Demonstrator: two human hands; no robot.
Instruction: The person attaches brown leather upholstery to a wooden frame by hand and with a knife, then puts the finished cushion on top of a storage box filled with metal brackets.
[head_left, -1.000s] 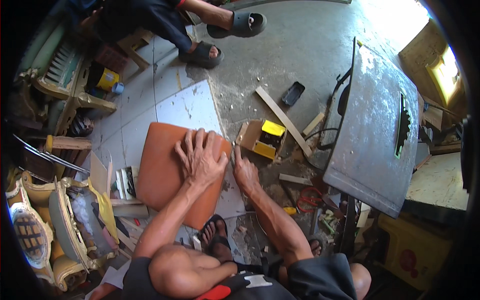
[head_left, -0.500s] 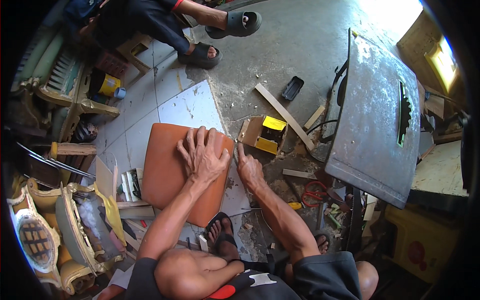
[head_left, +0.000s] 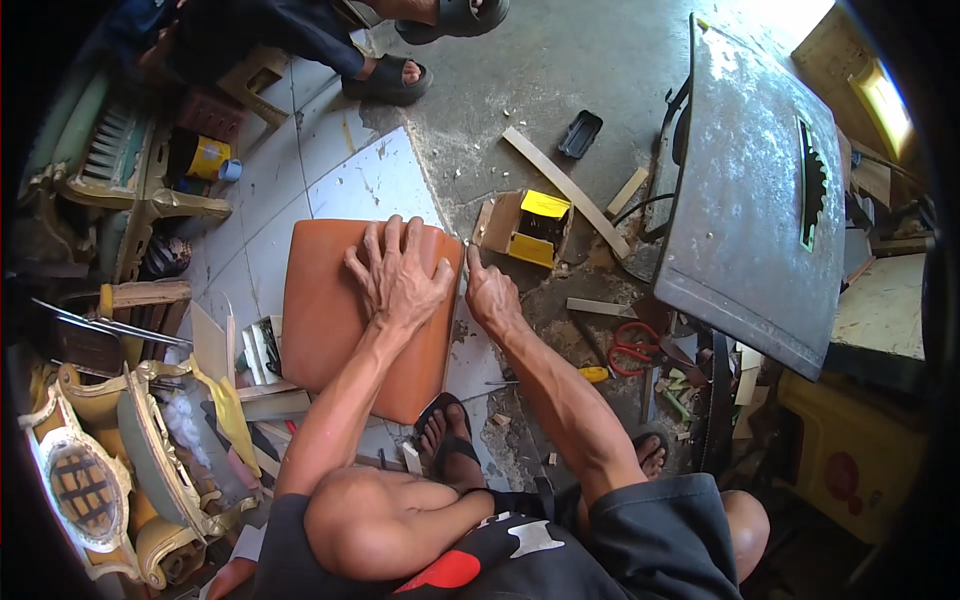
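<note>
Cushion point(head_left: 333, 312) squarish, far edge crosswise

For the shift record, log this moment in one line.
left hand: spread on orange cushion | right hand: pointing, beside cushion | yellow box: open

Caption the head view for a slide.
Left hand spread on an orange cushion; right hand pointing beside its edge, near an open yellow box.
</note>
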